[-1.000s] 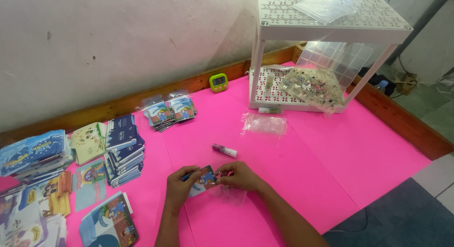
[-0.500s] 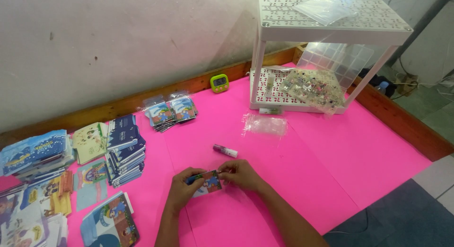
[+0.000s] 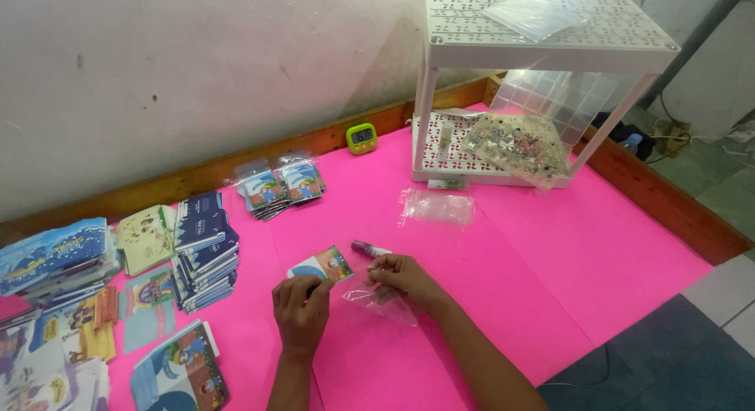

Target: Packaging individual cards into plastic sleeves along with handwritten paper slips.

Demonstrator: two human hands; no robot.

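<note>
My left hand (image 3: 301, 310) rests on the pink table surface (image 3: 511, 254), fingers curled, its fingertips at the lower edge of a small illustrated card (image 3: 322, 265) that lies flat. My right hand (image 3: 403, 277) pinches the top of a clear plastic sleeve (image 3: 377, 301), which droops onto the table under it. A small tube with a pink cap (image 3: 370, 249) lies just beyond my right fingers.
Stacks of illustrated cards and booklets (image 3: 204, 250) fill the left side; bagged cards (image 3: 279, 187) lie further back. A clear bag (image 3: 436, 208) lies mid-table. A green timer (image 3: 362, 137) stands by the wooden edge. A white two-tier rack (image 3: 543, 33) holds trays at the back right.
The card was held between both hands; now it lies on the table by my left hand, and my right hand has moved right, holding the clear sleeve apart from it.
</note>
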